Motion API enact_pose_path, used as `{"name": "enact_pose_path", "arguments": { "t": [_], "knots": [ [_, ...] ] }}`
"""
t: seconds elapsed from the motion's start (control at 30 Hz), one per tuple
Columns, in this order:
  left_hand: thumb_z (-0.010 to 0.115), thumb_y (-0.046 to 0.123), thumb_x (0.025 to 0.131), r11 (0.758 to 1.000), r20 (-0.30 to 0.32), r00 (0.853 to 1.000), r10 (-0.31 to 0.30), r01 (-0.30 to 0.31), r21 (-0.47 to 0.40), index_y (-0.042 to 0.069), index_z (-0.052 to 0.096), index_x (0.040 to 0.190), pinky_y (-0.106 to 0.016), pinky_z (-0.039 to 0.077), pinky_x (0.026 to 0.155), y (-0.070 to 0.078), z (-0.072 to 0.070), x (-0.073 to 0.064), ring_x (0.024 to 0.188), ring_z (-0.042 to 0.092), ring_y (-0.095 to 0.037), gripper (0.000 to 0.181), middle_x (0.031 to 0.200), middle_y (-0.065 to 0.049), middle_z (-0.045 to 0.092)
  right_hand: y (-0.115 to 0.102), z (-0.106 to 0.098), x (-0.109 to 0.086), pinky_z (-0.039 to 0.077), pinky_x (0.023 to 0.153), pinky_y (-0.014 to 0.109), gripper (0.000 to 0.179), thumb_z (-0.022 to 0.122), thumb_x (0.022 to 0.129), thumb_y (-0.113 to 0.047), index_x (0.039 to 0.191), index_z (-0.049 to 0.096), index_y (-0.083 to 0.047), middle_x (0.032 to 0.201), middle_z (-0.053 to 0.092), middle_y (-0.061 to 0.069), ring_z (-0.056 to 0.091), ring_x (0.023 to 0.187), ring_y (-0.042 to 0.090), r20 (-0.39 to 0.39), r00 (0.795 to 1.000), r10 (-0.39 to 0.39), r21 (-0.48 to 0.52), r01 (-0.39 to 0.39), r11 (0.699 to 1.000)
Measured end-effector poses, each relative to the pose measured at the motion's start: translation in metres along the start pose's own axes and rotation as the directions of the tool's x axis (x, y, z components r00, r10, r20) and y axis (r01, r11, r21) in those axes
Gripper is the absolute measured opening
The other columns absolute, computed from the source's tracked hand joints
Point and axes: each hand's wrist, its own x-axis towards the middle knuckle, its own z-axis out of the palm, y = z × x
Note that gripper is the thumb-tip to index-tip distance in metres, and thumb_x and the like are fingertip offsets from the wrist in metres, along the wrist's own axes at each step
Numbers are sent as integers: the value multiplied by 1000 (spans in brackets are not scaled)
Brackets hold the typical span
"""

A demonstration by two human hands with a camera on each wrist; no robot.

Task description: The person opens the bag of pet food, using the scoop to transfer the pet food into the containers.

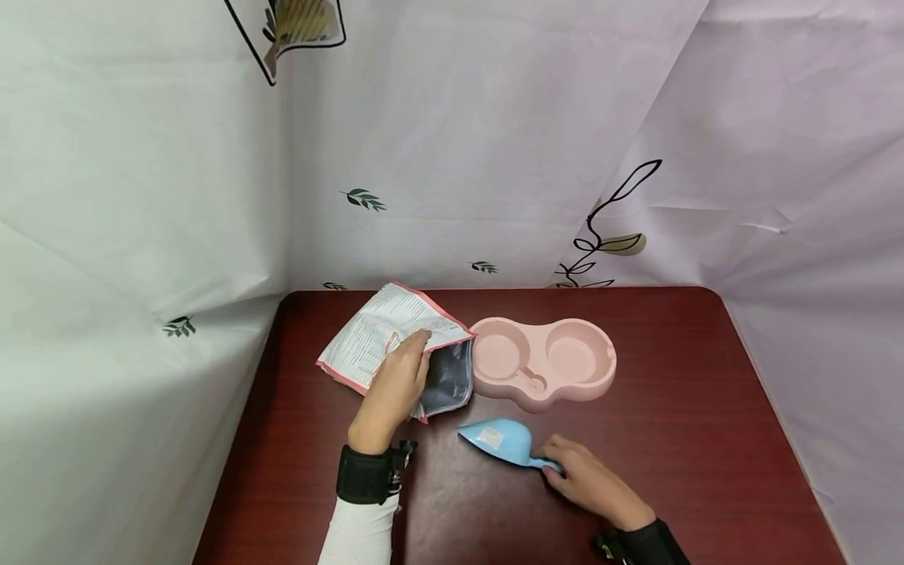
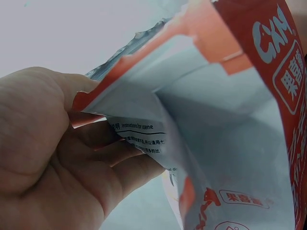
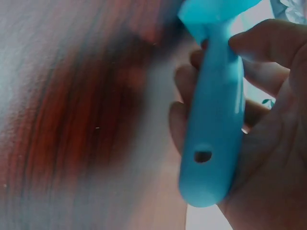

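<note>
My left hand (image 1: pixel 394 384) grips the mouth edge of a white and red printed bag (image 1: pixel 363 337). In the left wrist view the bag (image 2: pixel 235 124) gapes, showing a pale inner wall, with the thumb and fingers of that hand (image 2: pixel 53 148) at its torn red edge. What lies deeper inside is hidden. A light blue scoop (image 1: pixel 512 443) with a small white sticker is in my right hand (image 1: pixel 586 480), its tip pointing left toward the bag. The right wrist view shows the fingers wrapped around the scoop's handle (image 3: pixel 213 115), which has a hole near its end.
Right of the bag, a pink double-bowl feeder (image 1: pixel 538 345) with two round hollows stands on the dark red wooden table (image 1: pixel 678 392). White cloth (image 1: pixel 459 141) with leaf prints hangs behind the table and along both sides.
</note>
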Motion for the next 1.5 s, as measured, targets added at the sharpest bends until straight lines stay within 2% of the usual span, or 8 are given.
{"name": "enact_pose_path", "arguments": {
  "t": [0.13, 0.27, 0.37, 0.73, 0.93, 1.2, 1.37, 1.5],
  "knots": [
    [53, 12, 107, 1000, 5, 1000, 0, 0, -7, 0, 58, 143, -49, 50, 108, 0, 0, 0, 136, 58, -31, 38, 147, -20, 59, 0, -5, -2, 56, 81, 28, 21, 67, 98, -5, 114, 75, -15, 107, 69, -8, 65, 99, 5, 49, 998, -25, 50, 23, 998],
    [54, 11, 107, 1000, 1, 1000, 3, -3, -13, -1, 58, 143, -50, 51, 107, 0, 0, -1, 135, 58, -32, 38, 146, -21, 59, 0, -10, -2, 56, 84, 30, 20, 67, 99, -11, 118, 73, -16, 112, 71, -5, 67, 103, 10, 105, 994, 35, 113, -47, 992],
    [55, 11, 107, 1000, -4, 1000, 7, -7, -11, -2, 58, 142, -50, 51, 107, -1, 0, -1, 135, 59, -33, 38, 145, -21, 60, 0, -10, -3, 56, 84, 31, 23, 73, 95, -16, 118, 71, -18, 112, 69, -8, 65, 103, 9, 103, 992, 79, 83, -88, 993],
    [54, 11, 107, 1000, 1, 1000, 2, -2, -16, -1, 58, 143, -50, 50, 109, -2, 0, -1, 136, 57, -32, 39, 146, -20, 59, 3, 3, -8, 51, 83, 40, 43, 88, 79, -14, 118, 70, -11, 110, 63, -3, 57, 99, 16, -90, 993, 75, -219, -93, 971],
    [54, 12, 107, 1000, 3, 1000, -2, 2, -14, -1, 58, 143, -50, 49, 109, -1, 1, -1, 137, 57, -31, 39, 147, -20, 59, 7, 4, -7, 51, 84, 47, 53, 92, 74, -14, 121, 69, -10, 111, 63, 1, 60, 102, 22, -181, 977, 109, -272, -156, 950],
    [54, 13, 107, 1000, 17, 1000, -13, 14, -13, 0, 57, 144, -50, 49, 110, 1, -1, -1, 138, 56, -31, 39, 148, -19, 58, 12, -3, -8, 53, 88, 48, 58, 91, 77, -15, 129, 66, -6, 119, 65, 5, 61, 110, 27, -196, 968, 155, -224, -198, 954],
    [53, 13, 108, 999, 25, 999, -26, 27, -22, 1, 57, 145, -50, 49, 110, 1, -1, -1, 139, 56, -30, 39, 149, -18, 57, 17, -10, -10, 52, 90, 43, 55, 85, 85, -20, 134, 64, -7, 126, 65, 4, 61, 113, 22, -144, 965, 220, -77, -232, 970],
    [53, 13, 108, 1000, 18, 1000, -23, 23, -20, 1, 58, 144, -50, 49, 110, 0, 0, -2, 138, 56, -30, 39, 148, -18, 58, 24, -17, -13, 54, 90, 37, 54, 79, 92, -27, 140, 61, -10, 132, 64, 3, 64, 113, 20, -75, 945, 318, 57, -314, 948]
  ]
}}
